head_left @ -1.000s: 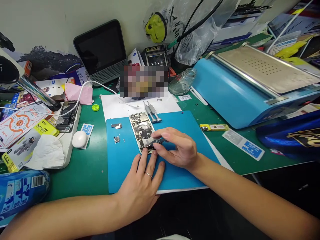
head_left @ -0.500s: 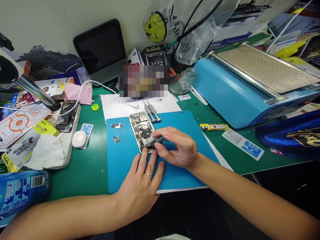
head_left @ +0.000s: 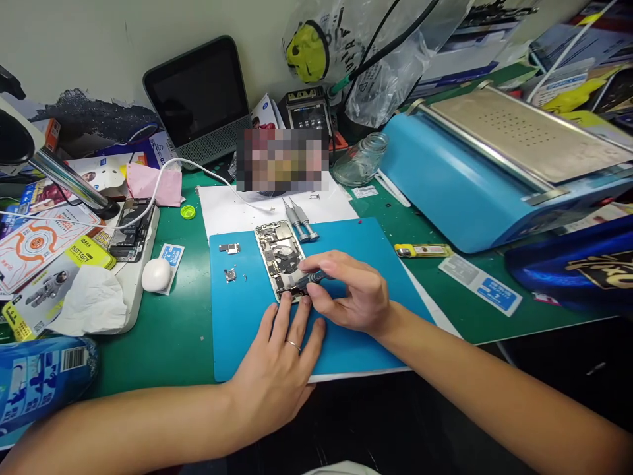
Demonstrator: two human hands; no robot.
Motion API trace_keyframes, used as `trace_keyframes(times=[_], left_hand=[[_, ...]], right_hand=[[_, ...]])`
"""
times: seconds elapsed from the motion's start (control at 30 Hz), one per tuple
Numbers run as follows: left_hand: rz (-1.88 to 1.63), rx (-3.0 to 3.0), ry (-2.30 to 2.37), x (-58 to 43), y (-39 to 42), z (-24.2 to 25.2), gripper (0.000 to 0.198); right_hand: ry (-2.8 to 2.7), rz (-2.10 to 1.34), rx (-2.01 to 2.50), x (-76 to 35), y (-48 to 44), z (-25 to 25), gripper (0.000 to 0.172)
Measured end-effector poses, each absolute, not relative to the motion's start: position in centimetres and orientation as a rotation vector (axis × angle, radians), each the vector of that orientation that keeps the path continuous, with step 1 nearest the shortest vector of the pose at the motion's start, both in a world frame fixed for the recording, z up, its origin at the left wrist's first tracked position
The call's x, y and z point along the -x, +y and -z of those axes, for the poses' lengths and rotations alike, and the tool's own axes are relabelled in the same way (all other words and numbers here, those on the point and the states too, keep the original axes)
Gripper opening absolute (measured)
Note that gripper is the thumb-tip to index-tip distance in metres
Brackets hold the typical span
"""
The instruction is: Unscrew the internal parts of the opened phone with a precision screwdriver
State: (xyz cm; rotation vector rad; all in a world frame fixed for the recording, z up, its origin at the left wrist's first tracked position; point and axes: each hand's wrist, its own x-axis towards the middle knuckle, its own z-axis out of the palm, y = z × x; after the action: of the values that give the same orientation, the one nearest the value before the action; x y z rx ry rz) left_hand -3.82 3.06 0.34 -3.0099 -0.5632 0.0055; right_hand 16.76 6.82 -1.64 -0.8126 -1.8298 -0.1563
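An opened phone (head_left: pixel 279 254) with its insides bare lies on a blue work mat (head_left: pixel 247 316). My right hand (head_left: pixel 349 293) pinches a small dark screwdriver (head_left: pixel 310 278) whose tip rests on the phone's lower part. My left hand (head_left: pixel 279 369) lies flat on the mat with fingers stretched out, fingertips touching the phone's near end; a ring sits on one finger. Small metal parts (head_left: pixel 230 249) lie on the mat to the phone's left.
Two grey screwdrivers (head_left: pixel 300 226) lie behind the phone on white paper. A blue machine (head_left: pixel 459 171) stands at the right, a glass jar (head_left: pixel 362 160) and a tablet (head_left: pixel 198 99) at the back. Another phone board (head_left: pixel 129 231), a white earbud case (head_left: pixel 156 274) and packets crowd the left.
Almost nothing differs. My right hand's fingers have shifted slightly on the screwdriver while its tip stays on the phone; my left hand has not moved.
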Motion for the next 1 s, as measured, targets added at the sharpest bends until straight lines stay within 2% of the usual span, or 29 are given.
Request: trace_keyframes(times=[0.37, 0.83, 1.0], left_hand=[[0.003, 3.016, -0.561, 3.81, 3.13, -0.43, 0.088], [-0.001, 3.015, -0.561, 3.74, 2.97, -0.35, 0.089], [-0.004, 3.006, -0.567, 3.73, 3.04, -0.36, 0.09]], right_hand=[[-1.834, 0.167, 0.819, -16.75, 6.82, 1.45, 0.065], [-1.857, 0.175, 0.832, -16.78, 6.82, 1.47, 0.062], [-1.866, 0.143, 0.842, -16.89, 6.72, 1.19, 0.057]])
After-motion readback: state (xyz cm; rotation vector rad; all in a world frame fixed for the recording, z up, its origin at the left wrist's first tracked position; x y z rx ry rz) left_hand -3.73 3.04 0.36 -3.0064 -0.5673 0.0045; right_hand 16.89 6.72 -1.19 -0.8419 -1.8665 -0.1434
